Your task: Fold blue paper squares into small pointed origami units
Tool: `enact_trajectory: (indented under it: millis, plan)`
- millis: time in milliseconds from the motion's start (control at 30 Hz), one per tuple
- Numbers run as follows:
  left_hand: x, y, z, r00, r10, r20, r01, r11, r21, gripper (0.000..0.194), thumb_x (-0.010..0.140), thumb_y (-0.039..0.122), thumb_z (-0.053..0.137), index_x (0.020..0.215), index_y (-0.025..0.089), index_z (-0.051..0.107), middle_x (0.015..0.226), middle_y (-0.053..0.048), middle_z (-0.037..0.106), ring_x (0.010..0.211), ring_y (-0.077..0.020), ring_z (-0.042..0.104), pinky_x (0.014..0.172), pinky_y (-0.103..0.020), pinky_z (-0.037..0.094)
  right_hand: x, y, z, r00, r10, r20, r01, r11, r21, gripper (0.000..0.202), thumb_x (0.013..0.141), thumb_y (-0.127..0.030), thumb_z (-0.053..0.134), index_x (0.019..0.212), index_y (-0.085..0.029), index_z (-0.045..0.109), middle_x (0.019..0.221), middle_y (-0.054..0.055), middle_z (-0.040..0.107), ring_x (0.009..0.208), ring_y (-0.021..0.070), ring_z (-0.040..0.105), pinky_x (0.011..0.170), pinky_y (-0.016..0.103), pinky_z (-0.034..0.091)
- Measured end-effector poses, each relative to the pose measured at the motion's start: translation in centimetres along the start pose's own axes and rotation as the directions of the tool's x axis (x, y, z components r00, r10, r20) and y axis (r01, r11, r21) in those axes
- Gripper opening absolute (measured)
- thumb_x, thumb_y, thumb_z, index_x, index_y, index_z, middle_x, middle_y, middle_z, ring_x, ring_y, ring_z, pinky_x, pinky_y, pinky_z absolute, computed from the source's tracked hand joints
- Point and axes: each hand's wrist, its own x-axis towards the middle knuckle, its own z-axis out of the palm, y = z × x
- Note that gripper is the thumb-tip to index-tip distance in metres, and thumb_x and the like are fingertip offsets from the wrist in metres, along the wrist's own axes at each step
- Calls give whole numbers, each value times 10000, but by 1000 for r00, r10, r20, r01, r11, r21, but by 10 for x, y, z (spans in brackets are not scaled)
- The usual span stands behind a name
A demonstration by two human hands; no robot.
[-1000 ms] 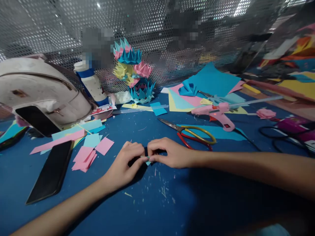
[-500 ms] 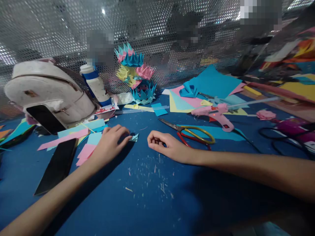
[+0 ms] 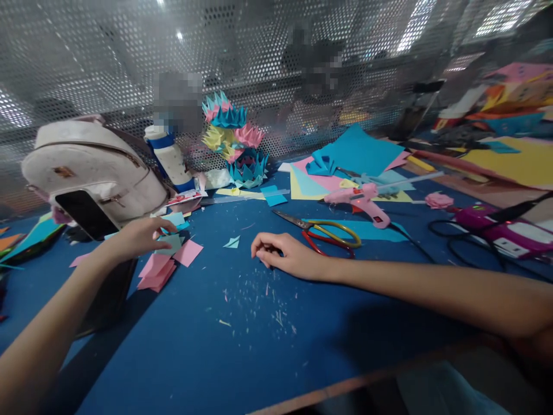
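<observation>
My left hand (image 3: 137, 237) reaches left to a pile of small pink and light blue paper squares (image 3: 166, 262). Its fingertips lie on a light blue square (image 3: 171, 245); whether they pinch it is unclear. My right hand (image 3: 283, 253) rests on the blue table (image 3: 259, 346), fingers curled loosely with nothing in them. A small folded light blue paper piece (image 3: 232, 242) lies alone on the table between the two hands, touched by neither.
Red-and-yellow scissors (image 3: 332, 233) lie just right of my right hand, a pink glue gun (image 3: 360, 199) behind them. Further back are coloured sheets (image 3: 345, 161), an origami flower stack (image 3: 235, 138), a glue bottle (image 3: 170, 158), a white bag (image 3: 93, 167) and a dark phone (image 3: 108, 288).
Both hands held the small folded piece together. My left hand then set it down and moved left to the pile of squares. My right hand let go and stayed put.
</observation>
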Motion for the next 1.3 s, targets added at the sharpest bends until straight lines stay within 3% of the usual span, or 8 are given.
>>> enact_trajectory:
  millis: [367, 1300]
  plan:
    - [8, -8, 7, 995, -75, 67, 69, 994, 89, 334, 984, 344, 625, 1258, 157, 588, 1246, -99, 611, 1055, -233, 644, 891, -434, 562, 0, -2, 0, 1000, 12, 15, -12, 1000, -11, 138, 953, -199, 483, 958, -155, 614, 666, -28, 574, 594, 90, 497, 582, 210, 381]
    - [1, -11, -3, 984, -51, -168, 23, 986, -165, 311, 987, 349, 619, 1231, 156, 605, 1228, -90, 621, 1045, -233, 647, 889, -425, 563, 1, -3, 1, 999, 20, 46, -18, 998, -62, 166, 931, -150, 480, 928, -149, 646, 667, -18, 594, 605, 93, 529, 590, 206, 386]
